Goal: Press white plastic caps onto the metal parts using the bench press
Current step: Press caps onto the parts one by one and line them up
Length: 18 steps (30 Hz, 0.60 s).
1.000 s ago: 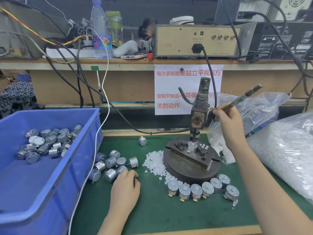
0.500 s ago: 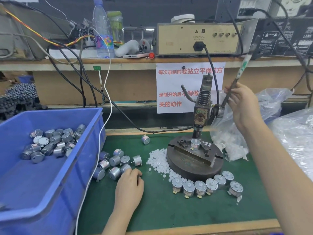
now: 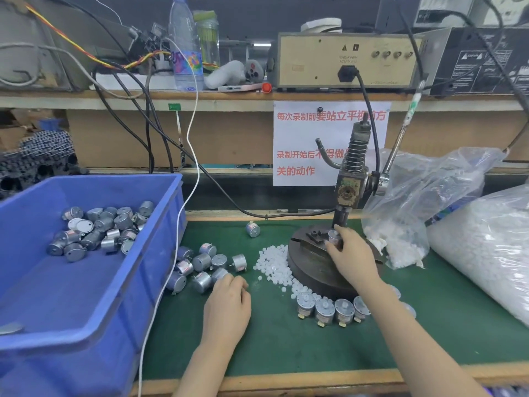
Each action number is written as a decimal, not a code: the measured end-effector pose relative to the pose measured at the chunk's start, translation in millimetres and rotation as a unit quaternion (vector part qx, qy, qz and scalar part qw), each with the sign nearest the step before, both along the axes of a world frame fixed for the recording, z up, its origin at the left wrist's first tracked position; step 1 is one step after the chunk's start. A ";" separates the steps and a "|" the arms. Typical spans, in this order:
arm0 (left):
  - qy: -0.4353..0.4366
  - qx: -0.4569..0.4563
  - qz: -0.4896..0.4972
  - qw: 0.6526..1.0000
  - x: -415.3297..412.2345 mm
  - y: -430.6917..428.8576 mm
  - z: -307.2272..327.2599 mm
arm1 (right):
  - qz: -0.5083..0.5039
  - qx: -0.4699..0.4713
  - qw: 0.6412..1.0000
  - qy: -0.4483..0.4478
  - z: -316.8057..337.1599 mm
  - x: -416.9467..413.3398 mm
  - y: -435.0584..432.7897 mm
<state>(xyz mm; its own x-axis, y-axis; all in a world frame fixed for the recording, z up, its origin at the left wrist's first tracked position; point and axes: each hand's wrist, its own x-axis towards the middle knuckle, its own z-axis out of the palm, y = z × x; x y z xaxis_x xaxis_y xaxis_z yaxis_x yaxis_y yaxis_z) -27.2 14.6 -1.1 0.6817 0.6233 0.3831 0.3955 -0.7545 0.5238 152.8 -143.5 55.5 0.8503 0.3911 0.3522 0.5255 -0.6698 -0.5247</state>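
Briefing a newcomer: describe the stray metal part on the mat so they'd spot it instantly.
Start at the press's round base on the green mat. Left of it, beyond the heap of white caps, lies one metal part. It sits alone, away from the cluster by the blue bin.

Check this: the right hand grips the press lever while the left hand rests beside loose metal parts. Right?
No. The head view shows the right hand on the metal part under the press, lever untouched; the left hand rests as stated.
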 end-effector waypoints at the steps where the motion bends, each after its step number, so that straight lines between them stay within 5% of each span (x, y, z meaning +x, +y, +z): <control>1: -0.009 0.006 -0.001 1.000 -0.4 -0.8 1.5 | -0.006 -0.016 0.999 -0.031 -0.1 -0.3 0.2; 5: -0.075 0.054 0.011 0.996 -1.6 -1.6 6.4 | 0.011 -0.040 0.996 -0.074 0.6 -8.1 -0.8; 10: -0.094 0.066 0.113 0.987 -2.6 1.1 7.6 | 0.158 0.054 0.986 0.009 -6.5 -51.6 8.6; 14: -0.036 0.018 0.140 0.989 -2.0 3.6 3.9 | 0.256 -0.052 0.964 -0.048 -30.4 -81.8 12.7; 18: -0.008 0.014 0.147 0.989 -2.0 4.2 3.3 | 0.243 -0.134 0.952 -0.127 -43.9 -86.9 8.8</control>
